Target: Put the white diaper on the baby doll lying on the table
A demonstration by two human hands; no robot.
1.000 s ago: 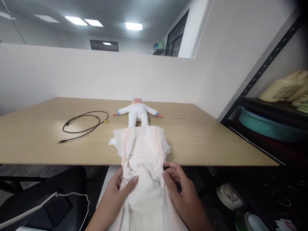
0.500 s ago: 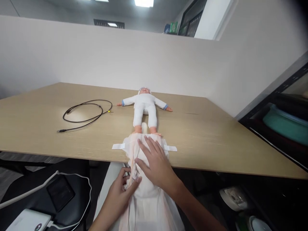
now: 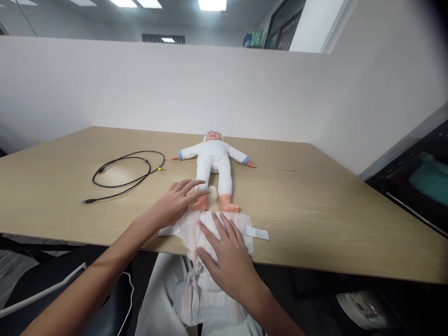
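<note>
A baby doll [image 3: 214, 161] in a white suit lies on its back on the wooden table [image 3: 315, 210], feet toward me. A white diaper [image 3: 245, 229] lies spread over the table's near edge just below the doll's feet, its lower part hanging off. My right hand [image 3: 224, 252] rests flat on the diaper with fingers spread. My left hand [image 3: 177, 203] is stretched out over the table, fingers open, its fingertips at the doll's near foot.
A black cable [image 3: 122, 172] lies coiled on the table to the left of the doll. A white partition wall stands behind the table. Dark shelving [image 3: 413, 182] with a teal basin is at the right. A white cord [image 3: 45, 291] runs below the table's left side.
My left hand let go of the diaper's hanging part and reached forward to the doll's foot. The right hand stays flat on the diaper. The view shifted slightly.
</note>
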